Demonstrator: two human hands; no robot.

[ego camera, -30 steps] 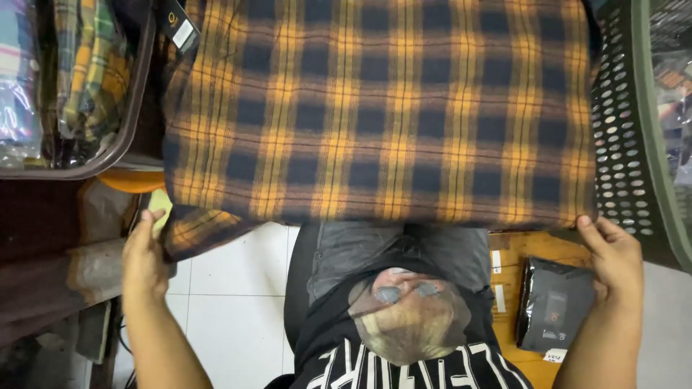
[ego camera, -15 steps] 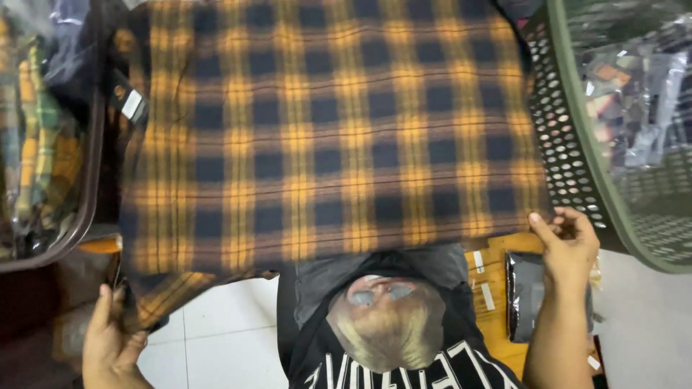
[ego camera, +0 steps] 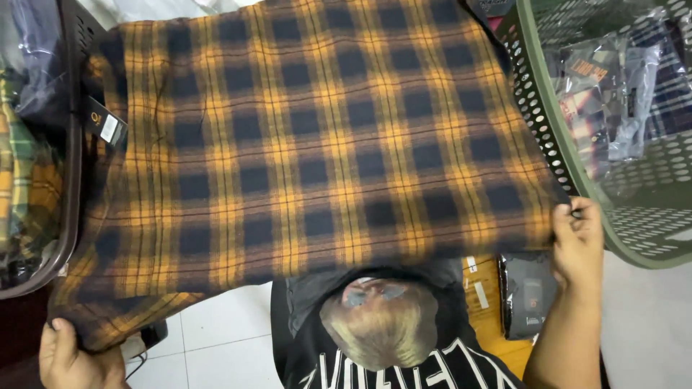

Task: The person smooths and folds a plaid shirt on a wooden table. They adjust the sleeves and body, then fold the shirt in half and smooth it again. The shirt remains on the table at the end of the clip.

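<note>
Head view. Item one: plaid cloth (ego camera: 317, 151), woven flannel-like fabric in dark navy and mustard-orange checks with thin dark lines, spread flat and wide between both hands, its far edge running out of the top of the frame; a small hang tag (ego camera: 108, 126) is fixed at its left border. The left hand (ego camera: 68, 356) is closed on the cloth's near-left corner, thumb over the bunched fabric; the right hand (ego camera: 577, 241) pinches the near-right corner with curled fingers.

Item two: green plastic basket (ego camera: 569, 166), rounded rim, perforated walls, just outside the right-hand grip and touching the cloth's right edge; it contains folded garments in clear plastic bags (ego camera: 620, 94), glossy and creased.

Item three: dark plastic basket (ego camera: 68, 216), smooth rim, just beyond the left-hand grip on the cloth's left side, partly under the fabric; inside it are further checked fabrics in green and yellow and a clear bag.

Item four: black printed shirt (ego camera: 382, 338) worn by the person, directly below the cloth, between the two grips.

Item five: small flat black packet (ego camera: 526, 295) on an orange wooden surface (ego camera: 497, 338), just under the right wrist.

Floor: white glossy tiles (ego camera: 216, 338) with grey joints, below the near-left corner.
</note>
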